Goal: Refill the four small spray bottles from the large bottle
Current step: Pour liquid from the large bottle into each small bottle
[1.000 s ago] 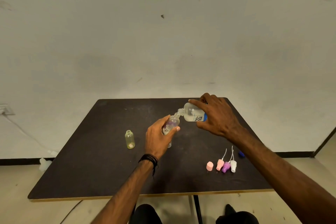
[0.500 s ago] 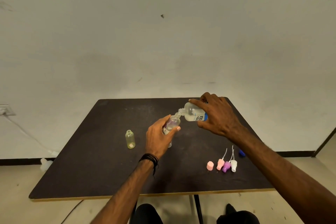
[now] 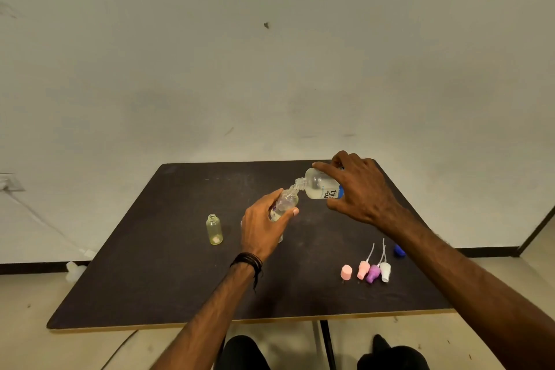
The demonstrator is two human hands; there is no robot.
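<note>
I log: right hand fingers wrapped round tilted large clear blue-labelled bottle, neck meeting small clear spray bottle gripped slanted by left hand fingers, mouths aligned for pouring.

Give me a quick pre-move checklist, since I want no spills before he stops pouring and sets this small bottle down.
1. Large bottle mouth meets the small bottle neck: ok.
2. Left hand grips the small bottle firmly: ok.
3. Right hand holds the large bottle tilted: ok.
4. Fill level in the small bottle: cannot tell.
5. Bare table near the yellow bottle for set-down: ok.
6. Spray tops within reach, off the bottles: ok.
</note>
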